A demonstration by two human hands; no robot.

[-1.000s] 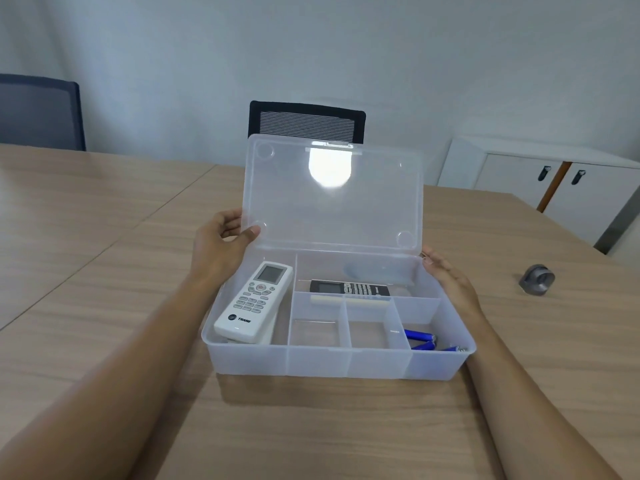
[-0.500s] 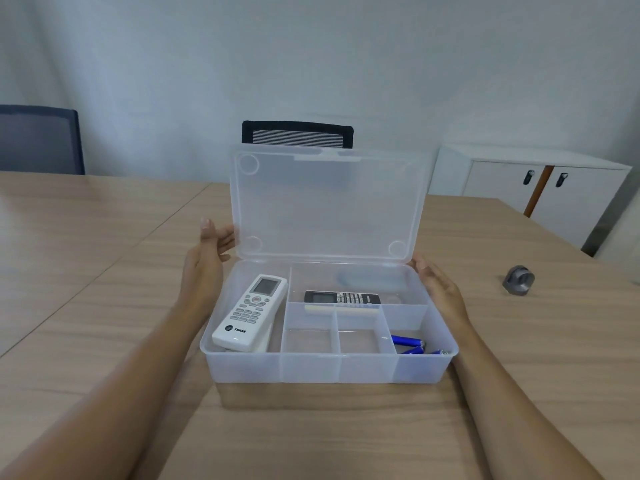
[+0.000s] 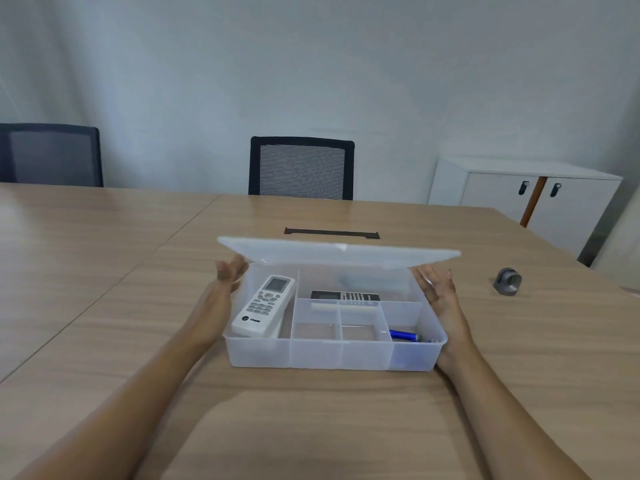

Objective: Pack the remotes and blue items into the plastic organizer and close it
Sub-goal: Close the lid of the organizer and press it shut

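The clear plastic organizer (image 3: 311, 355) sits on the wooden table in front of me. Its hinged lid (image 3: 339, 252) hangs nearly level, halfway down over the box. A white remote (image 3: 264, 305) lies in the left compartment. A black remote (image 3: 344, 296) lies in the back compartment. Blue items (image 3: 405, 336) rest in the front right compartment. My left hand (image 3: 227, 282) is at the box's left rear corner, fingertips touching the lid's underside. My right hand (image 3: 438, 291) is beside the right wall, fingers spread, just under the lid's edge.
A small grey metal object (image 3: 508, 280) sits on the table to the right. A black cable slot (image 3: 331, 233) is set in the table behind the box. Two office chairs (image 3: 300, 168) and a white cabinet (image 3: 526, 192) stand beyond the table.
The lid has swung from upright down toward the box, now almost level. Both hands stayed at the box's sides, with their fingers opening out.
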